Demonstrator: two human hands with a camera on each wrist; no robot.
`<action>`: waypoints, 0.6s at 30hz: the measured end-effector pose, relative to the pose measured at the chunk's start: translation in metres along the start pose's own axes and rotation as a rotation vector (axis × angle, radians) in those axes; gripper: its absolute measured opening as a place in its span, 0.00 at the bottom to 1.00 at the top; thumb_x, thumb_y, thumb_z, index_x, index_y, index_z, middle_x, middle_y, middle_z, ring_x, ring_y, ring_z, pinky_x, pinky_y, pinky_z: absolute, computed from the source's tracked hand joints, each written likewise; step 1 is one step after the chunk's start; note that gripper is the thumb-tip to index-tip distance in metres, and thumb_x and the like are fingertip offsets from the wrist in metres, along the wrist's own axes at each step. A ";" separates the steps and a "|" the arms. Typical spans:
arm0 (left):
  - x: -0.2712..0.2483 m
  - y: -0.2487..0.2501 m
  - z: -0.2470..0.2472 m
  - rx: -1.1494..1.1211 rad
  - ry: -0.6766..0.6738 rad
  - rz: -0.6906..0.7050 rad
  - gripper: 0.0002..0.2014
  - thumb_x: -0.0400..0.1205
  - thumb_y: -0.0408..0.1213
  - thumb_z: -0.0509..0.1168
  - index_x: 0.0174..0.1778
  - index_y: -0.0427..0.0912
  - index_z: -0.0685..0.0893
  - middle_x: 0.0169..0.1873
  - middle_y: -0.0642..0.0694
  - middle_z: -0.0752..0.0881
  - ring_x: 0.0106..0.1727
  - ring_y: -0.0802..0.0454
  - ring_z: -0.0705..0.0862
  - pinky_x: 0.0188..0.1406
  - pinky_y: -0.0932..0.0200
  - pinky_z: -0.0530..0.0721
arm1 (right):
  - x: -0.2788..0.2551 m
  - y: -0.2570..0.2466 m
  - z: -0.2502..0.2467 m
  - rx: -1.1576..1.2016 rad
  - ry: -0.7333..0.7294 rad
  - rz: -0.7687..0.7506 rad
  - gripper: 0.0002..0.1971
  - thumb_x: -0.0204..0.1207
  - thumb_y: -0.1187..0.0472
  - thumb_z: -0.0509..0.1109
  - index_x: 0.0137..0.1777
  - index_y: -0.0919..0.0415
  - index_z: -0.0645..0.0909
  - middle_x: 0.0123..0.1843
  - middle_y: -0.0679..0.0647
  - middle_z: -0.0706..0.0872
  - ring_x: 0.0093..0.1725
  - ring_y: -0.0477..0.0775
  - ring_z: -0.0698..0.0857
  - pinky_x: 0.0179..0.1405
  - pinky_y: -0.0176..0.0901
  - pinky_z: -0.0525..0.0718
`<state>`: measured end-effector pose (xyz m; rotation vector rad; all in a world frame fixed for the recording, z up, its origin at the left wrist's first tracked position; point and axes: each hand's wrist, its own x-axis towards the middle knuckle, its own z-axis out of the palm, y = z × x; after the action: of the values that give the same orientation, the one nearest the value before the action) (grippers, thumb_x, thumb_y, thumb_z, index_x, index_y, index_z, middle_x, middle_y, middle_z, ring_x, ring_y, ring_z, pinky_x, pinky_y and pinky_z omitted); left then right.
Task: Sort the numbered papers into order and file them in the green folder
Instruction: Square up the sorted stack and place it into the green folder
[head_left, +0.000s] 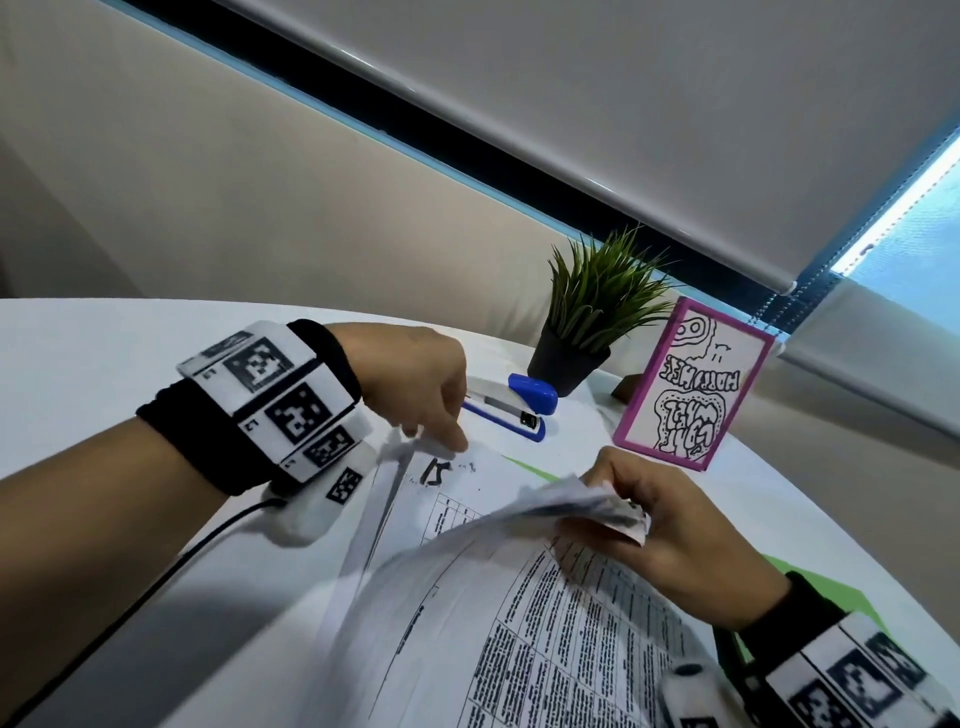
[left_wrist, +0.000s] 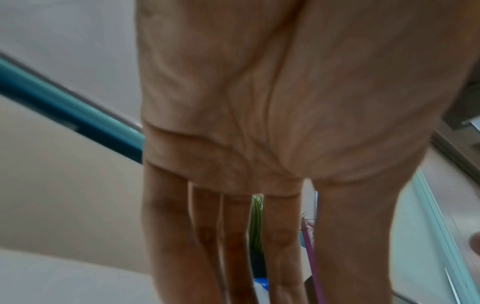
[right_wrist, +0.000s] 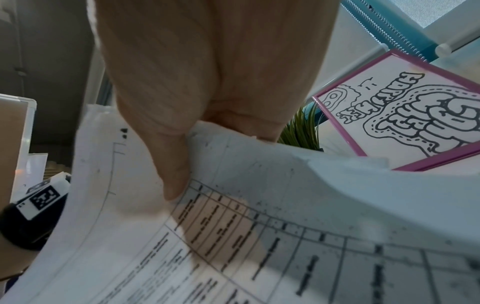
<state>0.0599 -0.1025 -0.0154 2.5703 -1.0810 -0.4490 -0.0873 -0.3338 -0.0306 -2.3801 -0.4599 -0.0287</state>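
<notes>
A stack of printed papers (head_left: 519, 623) with tables of text lies on the green folder (head_left: 810, 587), whose green shows past the sheets' far and right edges. My right hand (head_left: 623, 514) pinches the far right corner of several sheets between thumb and fingers and holds them lifted and curled; the right wrist view shows the thumb (right_wrist: 171, 164) pressed on the top sheet (right_wrist: 259, 226). A flat sheet beneath shows a blurred handwritten number (head_left: 434, 470). My left hand (head_left: 441, 431) points down with straight fingers (left_wrist: 280, 236), its tips at the papers' far left corner.
A blue and white stapler (head_left: 514, 405) lies just beyond my left hand. A potted plant (head_left: 587, 322) and a pink-framed drawing (head_left: 685, 384) stand behind the papers on the white table (head_left: 104, 364). A black cable (head_left: 156, 582) trails from my left wrist.
</notes>
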 end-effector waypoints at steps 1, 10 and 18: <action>0.000 0.001 0.001 -0.012 -0.006 0.005 0.11 0.75 0.52 0.74 0.40 0.47 0.90 0.37 0.49 0.91 0.35 0.55 0.85 0.41 0.55 0.88 | 0.000 0.000 0.001 -0.021 0.019 0.001 0.07 0.72 0.58 0.77 0.43 0.47 0.81 0.42 0.41 0.89 0.41 0.42 0.87 0.41 0.42 0.85; 0.002 0.007 -0.003 -0.011 0.161 0.133 0.15 0.71 0.50 0.78 0.26 0.46 0.83 0.18 0.57 0.79 0.20 0.62 0.73 0.19 0.70 0.69 | 0.006 0.003 0.002 -0.052 0.026 -0.057 0.06 0.71 0.61 0.79 0.36 0.55 0.85 0.66 0.45 0.85 0.67 0.50 0.83 0.63 0.46 0.82; -0.005 0.020 -0.007 -0.359 0.044 0.343 0.20 0.79 0.50 0.71 0.28 0.38 0.80 0.22 0.53 0.79 0.27 0.60 0.77 0.31 0.68 0.78 | 0.006 -0.002 0.000 -0.078 0.060 -0.040 0.04 0.70 0.60 0.80 0.37 0.56 0.87 0.56 0.46 0.89 0.55 0.48 0.88 0.51 0.38 0.84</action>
<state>0.0467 -0.1105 0.0002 2.0286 -1.2639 -0.4485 -0.0821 -0.3304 -0.0284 -2.4390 -0.4856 -0.1376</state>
